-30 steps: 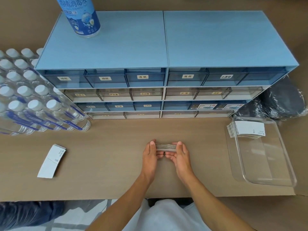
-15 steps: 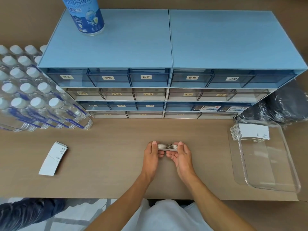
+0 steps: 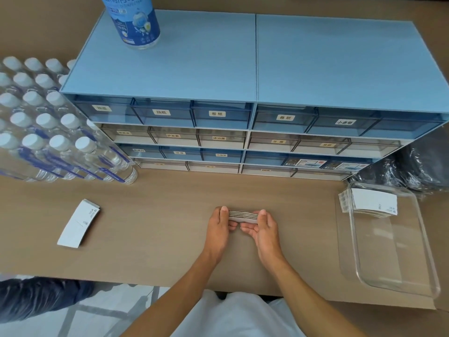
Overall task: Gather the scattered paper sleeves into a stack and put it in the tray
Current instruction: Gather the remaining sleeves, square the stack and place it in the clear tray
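A stack of white paper sleeves (image 3: 243,214) stands on edge at the middle of the table, squeezed between my left hand (image 3: 220,228) and my right hand (image 3: 263,229). Each hand presses one end of it. A small pile of sleeves (image 3: 79,223) lies flat on the table at the left, apart from both hands. The clear plastic tray (image 3: 398,280) sits at the right edge of the table. Another pile of sleeves (image 3: 373,203) lies in the tray's far end.
A blue drawer cabinet (image 3: 243,132) runs along the back, with a blue bottle (image 3: 133,20) on top. Shrink-wrapped water bottles (image 3: 48,132) fill the back left. A black plastic bag (image 3: 420,164) lies behind the tray.
Both hands stay on the stack at the same spot on the table. Only the head camera has shifted a little.
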`<state>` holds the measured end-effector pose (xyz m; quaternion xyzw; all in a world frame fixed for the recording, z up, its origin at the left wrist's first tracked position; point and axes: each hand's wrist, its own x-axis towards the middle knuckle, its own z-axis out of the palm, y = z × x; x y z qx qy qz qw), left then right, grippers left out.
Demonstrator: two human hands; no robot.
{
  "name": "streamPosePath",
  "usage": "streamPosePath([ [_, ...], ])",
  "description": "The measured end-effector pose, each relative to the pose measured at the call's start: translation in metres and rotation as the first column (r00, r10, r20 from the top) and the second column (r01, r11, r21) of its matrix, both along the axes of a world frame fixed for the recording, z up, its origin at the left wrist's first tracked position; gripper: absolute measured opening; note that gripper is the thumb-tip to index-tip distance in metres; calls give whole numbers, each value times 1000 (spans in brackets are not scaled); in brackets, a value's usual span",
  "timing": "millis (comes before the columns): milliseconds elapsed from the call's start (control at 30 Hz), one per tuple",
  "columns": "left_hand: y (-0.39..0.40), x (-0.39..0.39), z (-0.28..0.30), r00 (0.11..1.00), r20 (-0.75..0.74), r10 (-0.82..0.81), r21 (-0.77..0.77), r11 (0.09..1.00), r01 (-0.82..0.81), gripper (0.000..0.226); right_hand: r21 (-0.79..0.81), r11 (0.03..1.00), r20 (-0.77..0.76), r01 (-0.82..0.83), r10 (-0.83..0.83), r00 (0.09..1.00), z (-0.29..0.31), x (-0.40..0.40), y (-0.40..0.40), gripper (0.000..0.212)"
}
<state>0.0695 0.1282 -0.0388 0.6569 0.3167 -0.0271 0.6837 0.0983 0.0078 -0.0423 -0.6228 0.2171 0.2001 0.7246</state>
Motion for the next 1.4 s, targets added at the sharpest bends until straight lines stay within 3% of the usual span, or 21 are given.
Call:
streamPosePath([
  [233, -1, -12, 19, 996, -53, 64, -110, 991, -70, 22, 103, 989, -37, -106, 110, 993, 5, 4, -10, 34],
  [333, 9, -27, 26, 999, -12, 48, -102, 994, -49, 34, 191, 964, -57, -183, 197, 979, 16, 11, -8, 28],
  [433, 26, -41, 32, 982, 26, 186, -93, 979, -183, 32, 276, 910, -37, -308, 330, 943, 26, 14, 5, 20],
  [533, 45, -50, 36, 935, -9, 356, -65, 932, -356, 22, 127, 875, 8, -467, 470, 883, 27, 11, 27, 28],
  [633, 70, -59, 34, 894, -64, 444, 21, 896, -444, 19, -117, 812, 40, -572, 579, 814, 28, 13, 61, 21],
  [733, 100, -72, 34, 844, -103, 526, 92, 850, -518, 14, -253, 739, 56, -624, 655, 753, 31, 17, 98, 18],
  [900, 154, -97, 36, 724, -121, 679, 75, 734, -675, 12, -331, 620, 51, -711, 765, 642, 37, 14, 178, 15],
  [1133, 228, -122, 35, 466, -235, 853, 102, 498, -861, 26, -413, 460, 2, -786, 863, 505, 32, -7, 295, 22],
  [1333, 276, -131, 30, 376, -293, 879, 137, 428, -893, 24, -524, 245, -39, -816, 950, 310, 29, -16, 366, 17],
  [1400, 287, -131, 27, 359, -313, 879, 136, 416, -899, 22, -578, 202, -58, -791, 956, 287, 29, -17, 382, 21],
])
